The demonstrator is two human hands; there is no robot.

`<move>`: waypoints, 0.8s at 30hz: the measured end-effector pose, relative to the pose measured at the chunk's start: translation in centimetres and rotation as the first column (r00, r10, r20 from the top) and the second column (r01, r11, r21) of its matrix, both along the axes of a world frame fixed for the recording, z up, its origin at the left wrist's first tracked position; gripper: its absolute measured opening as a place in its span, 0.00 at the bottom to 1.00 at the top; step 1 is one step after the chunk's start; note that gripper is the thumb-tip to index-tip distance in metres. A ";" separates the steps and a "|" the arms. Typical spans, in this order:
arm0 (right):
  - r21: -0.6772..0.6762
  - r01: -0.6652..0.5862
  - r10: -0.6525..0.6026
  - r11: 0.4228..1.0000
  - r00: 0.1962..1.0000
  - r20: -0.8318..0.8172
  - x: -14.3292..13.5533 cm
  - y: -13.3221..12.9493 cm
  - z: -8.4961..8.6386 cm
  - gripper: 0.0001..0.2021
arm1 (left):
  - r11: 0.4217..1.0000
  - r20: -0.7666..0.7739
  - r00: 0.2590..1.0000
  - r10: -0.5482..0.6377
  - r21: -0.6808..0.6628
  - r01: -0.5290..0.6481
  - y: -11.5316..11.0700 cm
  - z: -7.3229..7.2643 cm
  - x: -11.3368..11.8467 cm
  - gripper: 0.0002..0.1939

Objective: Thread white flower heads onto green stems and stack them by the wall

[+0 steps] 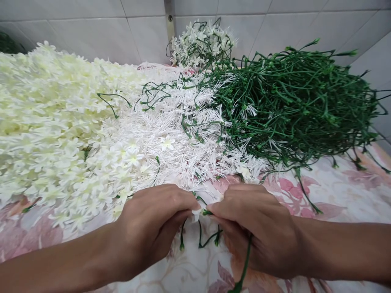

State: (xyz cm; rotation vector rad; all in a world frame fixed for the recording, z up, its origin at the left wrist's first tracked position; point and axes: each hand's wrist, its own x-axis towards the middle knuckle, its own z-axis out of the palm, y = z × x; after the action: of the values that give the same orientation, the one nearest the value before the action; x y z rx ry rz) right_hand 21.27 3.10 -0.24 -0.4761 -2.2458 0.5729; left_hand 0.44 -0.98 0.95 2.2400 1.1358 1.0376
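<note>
My left hand [152,224] is closed in a pinch on a small white artificial flower [196,214], mostly covered by the fingers. Facing it, my right hand [259,228] pinches the tip of a green plastic stem [244,268], whose lower length hangs below the palm. Flower and stem tip meet between my fingertips; whether they are joined I cannot tell. Under the hands, loose bits of green stem [209,241] show against the cloth. Just beyond lies a heap of thin white stamen pieces [177,122].
Cream-white flower heads [55,122] are piled on the left, green stems [305,106] on the right. At the back stands a bunch of assembled flowers [203,44] against a tiled wall [244,24]. A floral-patterned cloth [351,203] covers the work surface.
</note>
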 end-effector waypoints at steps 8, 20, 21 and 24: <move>0.042 -0.064 0.063 0.997 0.998 0.029 0.2 0.0 0.1 0.08 | 0.998 0.020 1.000 -0.010 -0.054 0.011 -0.4 -0.2 0.3 0.10; 0.027 -0.081 0.079 0.996 0.994 0.074 0.3 0.1 0.1 0.10 | 1.000 -0.044 0.999 0.024 -0.007 -0.025 -0.6 -0.2 0.6 0.11; 0.030 -0.081 0.079 0.996 0.994 0.077 0.4 0.1 0.2 0.10 | 1.000 -0.048 0.999 0.022 -0.008 -0.023 -0.6 -0.2 0.6 0.11; 0.054 -0.095 0.089 0.994 0.991 0.101 0.5 0.1 0.3 0.11 | 1.000 -0.043 0.999 0.005 0.005 -0.005 -0.6 -0.3 0.6 0.11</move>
State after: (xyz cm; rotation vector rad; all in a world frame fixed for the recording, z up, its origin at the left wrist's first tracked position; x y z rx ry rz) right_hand 21.79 3.23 0.03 -0.3796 -2.3816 0.5388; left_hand 1.06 -1.53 0.67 2.2746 1.1584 0.9995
